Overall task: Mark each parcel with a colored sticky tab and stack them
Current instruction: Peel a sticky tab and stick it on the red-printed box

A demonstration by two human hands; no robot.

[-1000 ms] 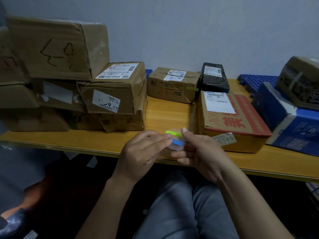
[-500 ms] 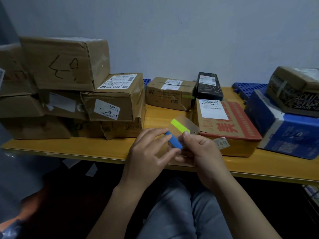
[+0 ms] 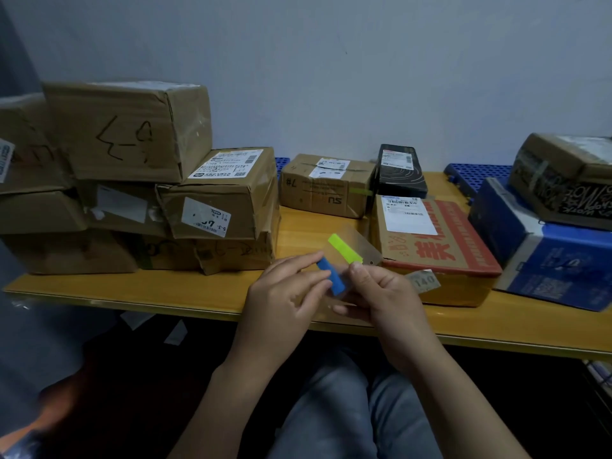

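In the head view, the right hand (image 3: 387, 299) holds a clear backing sheet (image 3: 362, 240) over the near edge of the worktop (image 3: 198, 293), its thumb curled down onto the sheet. Two tabs sit on the sheet: a yellow-green tab (image 3: 344, 248) farther out and a blue tab (image 3: 331, 276) nearer us, its long axis running from upper left to lower right. The left hand (image 3: 284, 293) is the one at the blue tab. Its fingers (image 3: 298, 262) close narrowly on the tab's left side, though blur keeps us from telling whether an edge has lifted. The red-printed parcel (image 3: 437, 246) lies just beyond the hands, nearer the right one. The stack (image 3: 132, 134) stands well to the left, with bare worktop between — room, we judge, to peel and reach.
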